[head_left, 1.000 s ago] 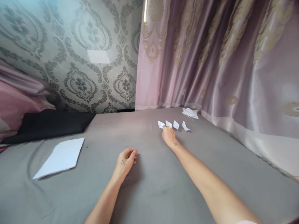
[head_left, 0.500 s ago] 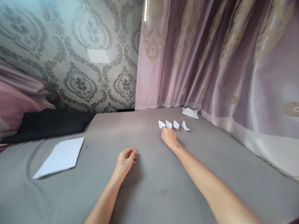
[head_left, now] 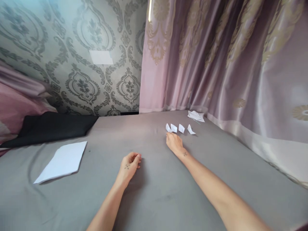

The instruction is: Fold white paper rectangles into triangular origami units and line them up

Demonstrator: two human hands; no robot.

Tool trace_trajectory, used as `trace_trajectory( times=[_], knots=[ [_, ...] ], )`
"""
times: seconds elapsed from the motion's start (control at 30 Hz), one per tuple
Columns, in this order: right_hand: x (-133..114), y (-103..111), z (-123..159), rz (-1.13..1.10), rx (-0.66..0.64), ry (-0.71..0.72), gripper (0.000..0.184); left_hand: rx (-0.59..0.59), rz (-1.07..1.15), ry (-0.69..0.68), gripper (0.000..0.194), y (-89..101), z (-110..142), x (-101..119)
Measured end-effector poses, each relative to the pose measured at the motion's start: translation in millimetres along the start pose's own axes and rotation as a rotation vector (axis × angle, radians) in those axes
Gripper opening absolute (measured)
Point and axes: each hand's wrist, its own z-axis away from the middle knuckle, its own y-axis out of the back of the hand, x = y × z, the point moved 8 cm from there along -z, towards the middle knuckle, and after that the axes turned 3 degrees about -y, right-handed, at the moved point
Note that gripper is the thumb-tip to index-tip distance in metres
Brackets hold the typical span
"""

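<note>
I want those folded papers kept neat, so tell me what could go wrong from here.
The right hand is right by the leftmost folded paper, so a small slip might tip or crush it. That piece also sits very close to the second folded paper, so a nudge could knock one into the other. The grey cloth beneath has slight wrinkles; if it were tugged, the pieces might shift.

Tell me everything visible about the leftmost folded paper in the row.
The leftmost folded paper is small, white and creased, with a pointed tip facing up. It sits on the grey cloth, first of four in a row, very close to its neighbour; whether they touch is unclear. The right hand is at its near side, but contact cannot be made out.
</note>
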Motion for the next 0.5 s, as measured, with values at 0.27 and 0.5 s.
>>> trace_trajectory(
  times=[0.27, 0.5],
  knots=[
    [8, 5, 27, -0.061, -0.032, 0.062, 0.032, -0.007, -0.029, -0.016, 0.033, -0.1, 0, 1],
    [-2, 3, 65, -0.103, -0.062, 0.196, 0.029, -0.021, -0.057, -0.012, 0.029, -0.3, 1, 2]
  ],
)
